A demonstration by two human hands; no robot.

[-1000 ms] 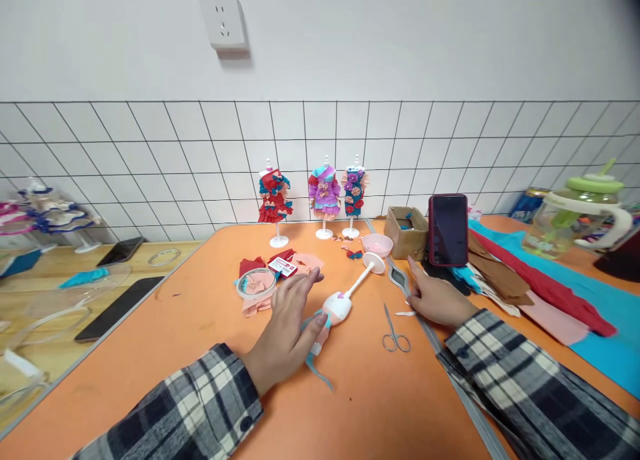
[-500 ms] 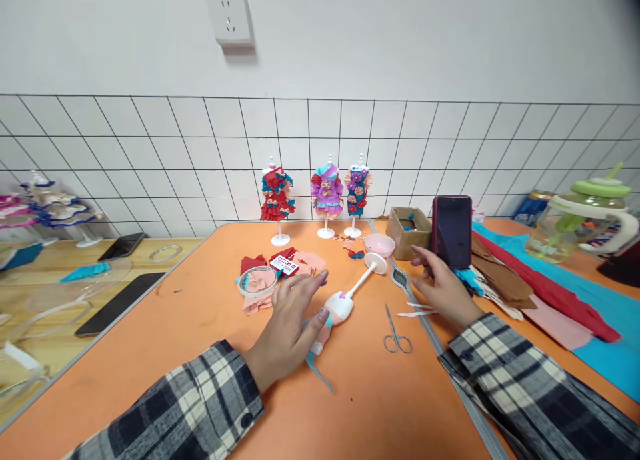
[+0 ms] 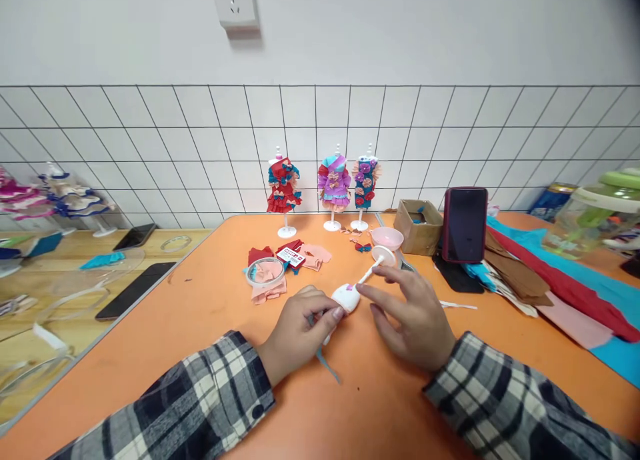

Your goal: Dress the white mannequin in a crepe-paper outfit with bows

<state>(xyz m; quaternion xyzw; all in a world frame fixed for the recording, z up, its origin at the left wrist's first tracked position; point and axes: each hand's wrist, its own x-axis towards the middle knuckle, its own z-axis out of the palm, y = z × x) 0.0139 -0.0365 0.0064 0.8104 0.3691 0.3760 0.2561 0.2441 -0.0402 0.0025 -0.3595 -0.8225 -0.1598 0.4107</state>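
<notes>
Both hands are now at the white doll form (image 3: 345,299).
The left hand (image 3: 300,323), spread out before, now pinches the form, tipped sideways at the orange table's (image 3: 200,313) middle. The right hand (image 3: 415,313) has come from the white strip (image 3: 460,305) to the form's pole (image 3: 368,273), fingers loosely apart.

Looks like smooth white plastic on the small lying mannequin (image 3: 345,301), and soft, matt cloth on the checked sleeves (image 3: 213,390) and layered fabric pieces (image 3: 565,280). Appears glassy and glossy on the upright phone (image 3: 465,223), dull on the cardboard box (image 3: 417,238), grained on the wooden side table (image 3: 155,252).
</notes>
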